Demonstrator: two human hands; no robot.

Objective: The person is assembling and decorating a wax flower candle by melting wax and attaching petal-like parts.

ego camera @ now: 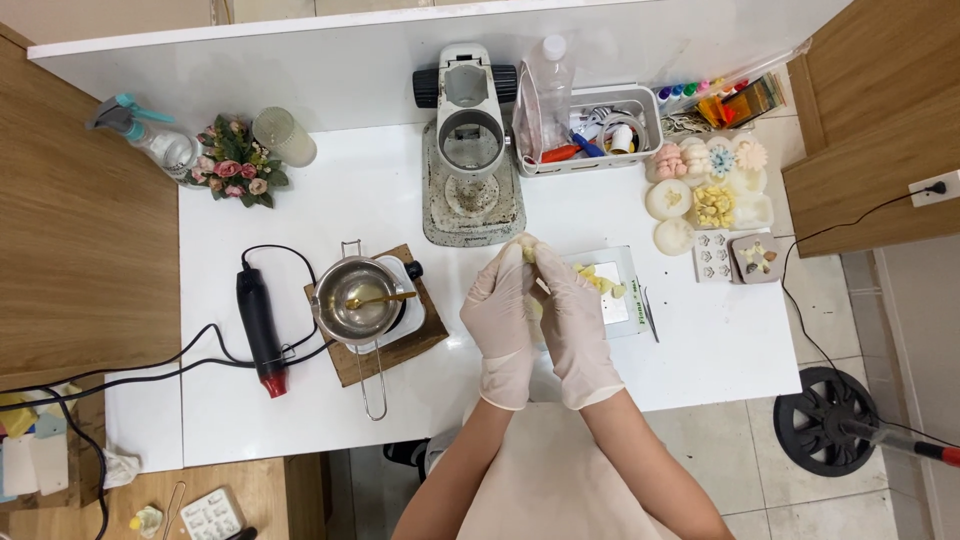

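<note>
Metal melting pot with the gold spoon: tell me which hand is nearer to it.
Left. The left hand is just right of the metal melting pot, apart from it. The right hand lies farther right, beyond the left hand, over the white table.

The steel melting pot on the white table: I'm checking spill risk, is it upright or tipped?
Upright: the round steel melting pot sits level on its wooden board, mouth upward, a gold spoon resting inside.
</note>
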